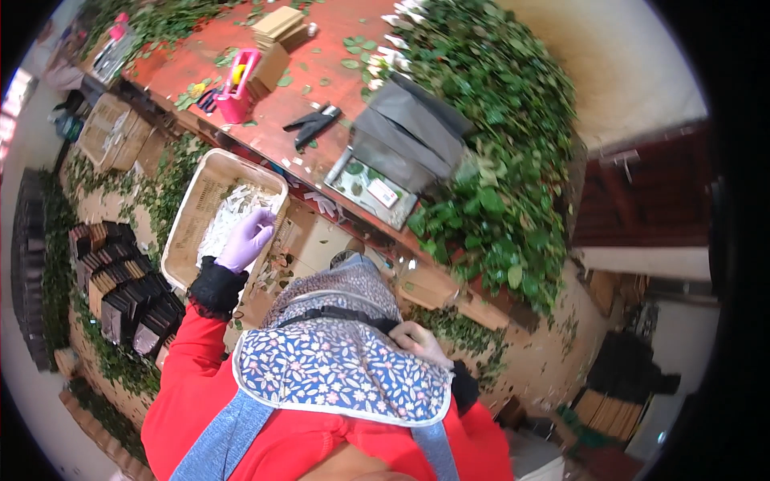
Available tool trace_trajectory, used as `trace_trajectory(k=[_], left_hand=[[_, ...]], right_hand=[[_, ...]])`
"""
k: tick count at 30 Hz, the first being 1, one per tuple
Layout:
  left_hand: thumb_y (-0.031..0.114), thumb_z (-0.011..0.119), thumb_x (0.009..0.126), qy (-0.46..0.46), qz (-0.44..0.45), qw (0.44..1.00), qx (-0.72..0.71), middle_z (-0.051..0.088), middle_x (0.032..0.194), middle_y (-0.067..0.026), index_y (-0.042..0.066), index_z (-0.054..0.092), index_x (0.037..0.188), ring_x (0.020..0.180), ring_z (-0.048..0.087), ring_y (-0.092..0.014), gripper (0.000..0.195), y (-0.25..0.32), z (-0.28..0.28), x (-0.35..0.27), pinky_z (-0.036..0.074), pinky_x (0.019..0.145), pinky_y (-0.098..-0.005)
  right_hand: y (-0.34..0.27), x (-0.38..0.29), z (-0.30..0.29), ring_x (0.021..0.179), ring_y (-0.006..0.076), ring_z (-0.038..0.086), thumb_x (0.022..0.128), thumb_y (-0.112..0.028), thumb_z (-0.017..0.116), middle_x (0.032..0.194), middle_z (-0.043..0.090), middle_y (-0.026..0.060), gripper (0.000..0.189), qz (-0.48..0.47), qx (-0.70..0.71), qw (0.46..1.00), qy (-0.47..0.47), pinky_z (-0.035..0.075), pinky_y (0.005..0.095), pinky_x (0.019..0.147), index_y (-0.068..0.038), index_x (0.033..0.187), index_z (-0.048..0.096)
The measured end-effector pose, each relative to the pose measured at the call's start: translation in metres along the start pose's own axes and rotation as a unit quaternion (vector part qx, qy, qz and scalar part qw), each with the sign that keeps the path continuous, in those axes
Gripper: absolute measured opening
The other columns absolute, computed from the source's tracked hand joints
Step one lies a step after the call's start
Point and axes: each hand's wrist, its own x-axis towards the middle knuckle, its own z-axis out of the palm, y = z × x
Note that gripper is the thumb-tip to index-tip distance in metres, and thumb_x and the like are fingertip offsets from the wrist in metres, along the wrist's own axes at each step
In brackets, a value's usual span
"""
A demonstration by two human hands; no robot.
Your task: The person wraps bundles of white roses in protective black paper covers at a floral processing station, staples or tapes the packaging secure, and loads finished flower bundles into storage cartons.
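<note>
My left hand (243, 242), in a lavender glove, hovers over a cream plastic basket (179, 223) with its fingers curled. White paper-like strips (231, 217) lie heaped in that basket, below and beyond the hand. Whether the fingers pinch anything is too small to tell. Against the waist of a blue floral apron (337, 376) rests my right hand (419, 341). Its fingers bend at the end of a black waist strap (337, 314), and their grip is partly hidden.
A red table (274, 135) holds a pink tape dispenser (236, 96), scissors (207, 101), a black stapler (313, 125), cardboard pieces (278, 27), grey sheeting (409, 129) and leafy rose stems (505, 114). Bundled dark wraps (126, 285) stand left on the floor. A person (63, 72) is at far left.
</note>
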Motion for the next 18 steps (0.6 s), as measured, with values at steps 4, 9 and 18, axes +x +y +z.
trace_trajectory(k=[4,9,18], left_hand=[[0.016,0.066,0.089,-0.003,0.066,0.975,0.212,0.066,0.097,-0.0058,0.007,0.065,0.105,0.090,0.062,-0.020,0.018,-0.021,-0.027,0.013,0.051,0.081,-0.0342],[0.028,0.065,0.093,-0.032,-0.002,0.999,-0.038,0.061,0.119,-0.0108,0.008,0.060,0.125,0.109,0.058,-0.025,0.038,0.029,-0.066,-0.032,0.047,0.091,-0.0387],[0.039,0.036,0.105,-0.328,0.066,0.901,-0.275,0.044,0.148,-0.0224,-0.004,0.047,0.141,0.141,0.037,-0.037,0.058,0.113,-0.061,-0.038,0.025,0.117,-0.0472]], right_hand=[[-0.023,0.025,-0.039,0.065,0.0113,0.053,0.100,-0.044,0.052,0.076,0.058,0.0017,0.043,-0.069,0.022,0.977,0.200,0.043,0.0247,0.057,-0.001,0.107,0.059],[-0.065,0.064,-0.043,0.063,0.0095,0.047,0.100,-0.020,0.056,0.078,0.054,0.0008,0.019,-0.080,0.059,0.988,0.121,0.039,0.0263,0.058,-0.002,0.106,0.061],[-0.170,0.125,-0.032,0.065,0.0244,0.060,0.090,-0.016,0.065,0.075,0.059,0.0071,0.022,-0.178,-0.279,0.935,-0.128,0.046,0.0355,0.057,-0.007,0.110,0.064]])
